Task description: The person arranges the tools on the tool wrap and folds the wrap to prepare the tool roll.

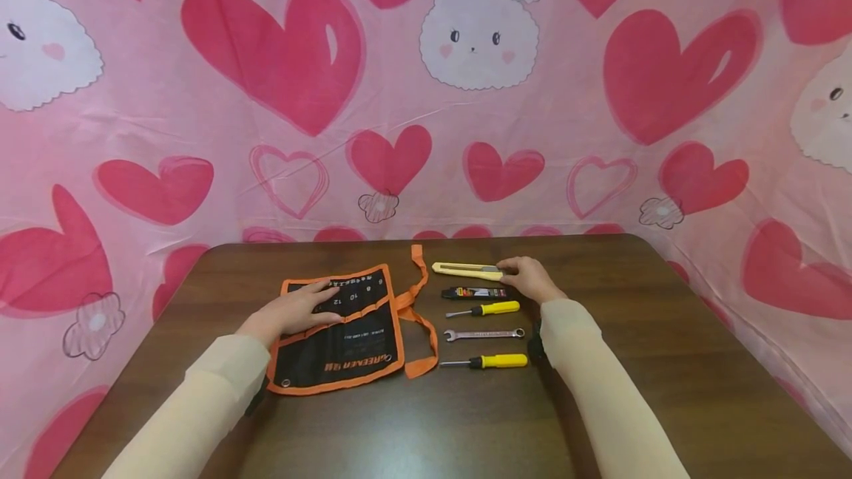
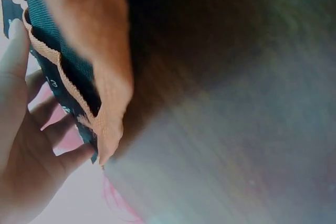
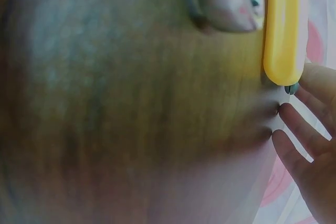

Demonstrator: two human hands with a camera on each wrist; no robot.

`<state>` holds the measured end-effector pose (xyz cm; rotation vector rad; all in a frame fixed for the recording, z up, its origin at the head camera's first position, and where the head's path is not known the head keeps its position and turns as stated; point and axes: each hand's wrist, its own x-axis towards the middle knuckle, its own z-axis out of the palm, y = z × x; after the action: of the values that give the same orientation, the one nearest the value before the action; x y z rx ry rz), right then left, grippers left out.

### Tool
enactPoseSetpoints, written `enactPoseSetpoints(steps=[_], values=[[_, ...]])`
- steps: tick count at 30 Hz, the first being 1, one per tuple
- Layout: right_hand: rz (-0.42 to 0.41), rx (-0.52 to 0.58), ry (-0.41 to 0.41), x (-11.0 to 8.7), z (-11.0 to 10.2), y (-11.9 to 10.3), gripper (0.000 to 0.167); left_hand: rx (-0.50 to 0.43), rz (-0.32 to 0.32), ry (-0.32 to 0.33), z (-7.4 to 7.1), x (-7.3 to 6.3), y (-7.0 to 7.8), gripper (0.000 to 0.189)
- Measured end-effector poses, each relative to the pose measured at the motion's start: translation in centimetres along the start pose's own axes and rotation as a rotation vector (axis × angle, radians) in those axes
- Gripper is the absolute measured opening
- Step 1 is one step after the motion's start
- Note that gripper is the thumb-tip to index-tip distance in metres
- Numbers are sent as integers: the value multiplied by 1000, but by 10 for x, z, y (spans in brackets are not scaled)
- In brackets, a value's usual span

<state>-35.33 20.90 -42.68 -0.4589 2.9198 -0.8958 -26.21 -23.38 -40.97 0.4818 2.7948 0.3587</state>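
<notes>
A black tool roll [image 1: 333,342] with orange trim lies unfolded at the left, its numbered pockets along the far side. My left hand [image 1: 296,310] rests on it, fingers spread; in the left wrist view the thumb [image 2: 16,40] lies by the orange pocket edge [image 2: 71,82]. To the right, a yellow utility knife [image 1: 462,270] lies farthest back. My right hand [image 1: 529,278] is at its right end, fingertips over that end. In the right wrist view the fingers [image 3: 299,129] are loosely extended, with fingertips down by the tabletop.
Nearer than the knife lie a slim black labelled case [image 1: 475,293], a yellow-handled screwdriver [image 1: 499,308], a combination wrench [image 1: 484,334] and another yellow-handled screwdriver [image 1: 502,361]. Orange ties [image 1: 419,368] trail from the roll toward them. A pink heart-print cloth [image 1: 413,94] hangs behind the wooden table [image 1: 413,435].
</notes>
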Motion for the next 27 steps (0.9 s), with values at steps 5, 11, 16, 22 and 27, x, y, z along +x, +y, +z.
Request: enactPoseSetpoints(steps=[5, 11, 16, 22, 27], values=[[5, 5, 3, -1, 1, -1, 30, 4, 6, 7, 0, -2, -1, 75], [5, -19, 9, -3, 0, -3, 31, 18, 35, 15, -2, -6, -5, 69], [23, -8, 3, -4, 0, -3, 32, 34, 26, 7, -4, -8, -6, 69], [16, 11, 1, -5, 1, -3, 31, 69, 17, 23, -5, -13, -4, 68], [5, 28, 8, -5, 2, -1, 31, 127, 7, 74, -4, -16, -2, 68]])
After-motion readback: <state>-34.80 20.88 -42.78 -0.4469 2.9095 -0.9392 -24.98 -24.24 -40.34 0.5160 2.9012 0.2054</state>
